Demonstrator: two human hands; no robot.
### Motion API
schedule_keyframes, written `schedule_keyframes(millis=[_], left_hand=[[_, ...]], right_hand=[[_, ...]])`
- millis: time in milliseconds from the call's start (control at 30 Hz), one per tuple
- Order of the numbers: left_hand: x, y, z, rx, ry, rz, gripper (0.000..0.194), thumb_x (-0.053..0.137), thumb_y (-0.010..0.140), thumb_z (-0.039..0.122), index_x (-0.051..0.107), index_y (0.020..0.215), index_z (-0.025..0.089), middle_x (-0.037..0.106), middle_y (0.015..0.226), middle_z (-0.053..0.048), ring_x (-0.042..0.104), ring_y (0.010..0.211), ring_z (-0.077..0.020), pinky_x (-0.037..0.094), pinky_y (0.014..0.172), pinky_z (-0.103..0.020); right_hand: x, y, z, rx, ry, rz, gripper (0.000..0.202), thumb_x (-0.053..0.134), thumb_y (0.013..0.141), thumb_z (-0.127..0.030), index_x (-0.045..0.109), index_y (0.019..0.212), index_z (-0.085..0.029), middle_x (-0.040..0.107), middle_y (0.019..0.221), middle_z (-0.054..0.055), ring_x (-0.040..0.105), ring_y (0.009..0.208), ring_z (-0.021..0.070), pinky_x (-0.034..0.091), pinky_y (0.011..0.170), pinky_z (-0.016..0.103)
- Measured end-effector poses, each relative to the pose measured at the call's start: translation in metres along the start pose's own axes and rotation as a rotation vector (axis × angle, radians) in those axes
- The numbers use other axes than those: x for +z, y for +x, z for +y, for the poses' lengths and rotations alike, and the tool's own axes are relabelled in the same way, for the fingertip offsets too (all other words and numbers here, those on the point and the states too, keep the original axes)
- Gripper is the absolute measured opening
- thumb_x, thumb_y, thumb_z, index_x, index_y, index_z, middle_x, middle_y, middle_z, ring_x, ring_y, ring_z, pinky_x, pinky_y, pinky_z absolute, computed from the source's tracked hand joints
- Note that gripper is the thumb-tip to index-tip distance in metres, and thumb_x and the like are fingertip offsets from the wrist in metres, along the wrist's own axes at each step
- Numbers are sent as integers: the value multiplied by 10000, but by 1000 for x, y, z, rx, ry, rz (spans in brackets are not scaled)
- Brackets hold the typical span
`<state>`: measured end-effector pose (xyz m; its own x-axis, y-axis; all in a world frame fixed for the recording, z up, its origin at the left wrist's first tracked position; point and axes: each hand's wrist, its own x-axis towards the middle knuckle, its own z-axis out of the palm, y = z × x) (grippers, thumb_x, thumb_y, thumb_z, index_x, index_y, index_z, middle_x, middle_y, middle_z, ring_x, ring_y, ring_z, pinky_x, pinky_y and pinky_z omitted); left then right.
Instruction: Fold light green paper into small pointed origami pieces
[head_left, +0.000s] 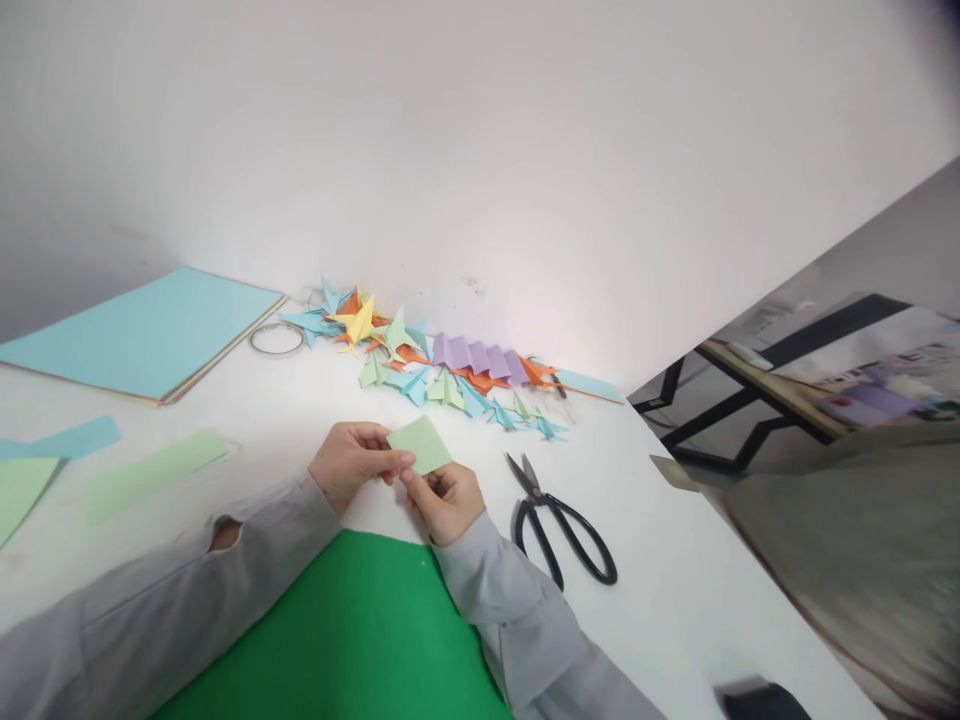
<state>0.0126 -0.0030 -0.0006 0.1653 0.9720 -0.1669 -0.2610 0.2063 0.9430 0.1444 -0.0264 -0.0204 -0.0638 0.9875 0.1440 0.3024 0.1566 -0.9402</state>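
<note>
A small light-green square of paper [421, 445] is held up between both hands above the white table. My left hand [352, 462] pinches its left corner between thumb and fingers. My right hand [448, 500] grips the lower edge, thumb on top and fingers curled beneath. The two thumbs nearly meet at the near corner. Whether the sheet has a fold in it I cannot tell. To the right of my right hand, black-handled scissors [551, 515] lie on the table with their blades slightly apart.
Folded paper cranes [360, 320] in several colours and a pleated purple paper [480, 358] line the wall. At left are a stack of coloured sheets [150, 335], a tape roll [277, 339], a green strip [154, 475] and a blue strip [75, 438]. A black object [763, 700] sits at the near right.
</note>
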Motion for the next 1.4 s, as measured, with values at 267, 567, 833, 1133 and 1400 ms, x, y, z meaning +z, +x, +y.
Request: schedule_keyframes(millis=[267, 567, 833, 1133, 1400], left_hand=[[-2, 2, -5, -1, 64, -33, 295, 787, 448, 256, 526, 502, 127, 507, 357, 46, 425, 301, -59, 332, 315, -182], [0, 1, -2, -20, 51, -36, 323, 786, 460, 301, 538, 560, 120, 525, 360, 32, 433, 285, -74, 352, 295, -190], [1, 0, -1, -38, -17, -50, 293, 767, 499, 321, 578, 572, 109, 550, 392, 9, 483, 348, -85, 403, 364, -201], [0, -2, 3, -74, -69, -95, 289, 706, 590, 351, 578, 548, 95, 564, 416, -22, 505, 382, -89, 406, 402, -199], [1, -1, 3, -57, -106, -37, 295, 731, 551, 348, 591, 568, 90, 556, 398, -23, 486, 358, -91, 371, 372, -200]], right_hand=[[-2, 0, -1, 47, 30, -60, 376, 517, 709, -401, 448, 419, -172, 404, 323, -38, 304, 316, 48, 209, 340, 199], [-5, 0, -5, 63, 33, -99, 432, 510, 726, -416, 469, 373, -171, 406, 314, -28, 340, 313, 59, 237, 357, 211], [-3, 2, 0, 66, 29, -91, 447, 510, 729, -430, 479, 365, -173, 425, 315, -21, 344, 316, 62, 258, 374, 217], [-2, 2, -1, 56, 70, -66, 453, 509, 746, -454, 512, 402, -159, 449, 332, -16, 355, 326, 57, 262, 366, 202], [-1, 0, -5, 18, 9, -35, 401, 513, 745, -413, 497, 428, -168, 443, 338, -29, 354, 329, 55, 266, 375, 196]])
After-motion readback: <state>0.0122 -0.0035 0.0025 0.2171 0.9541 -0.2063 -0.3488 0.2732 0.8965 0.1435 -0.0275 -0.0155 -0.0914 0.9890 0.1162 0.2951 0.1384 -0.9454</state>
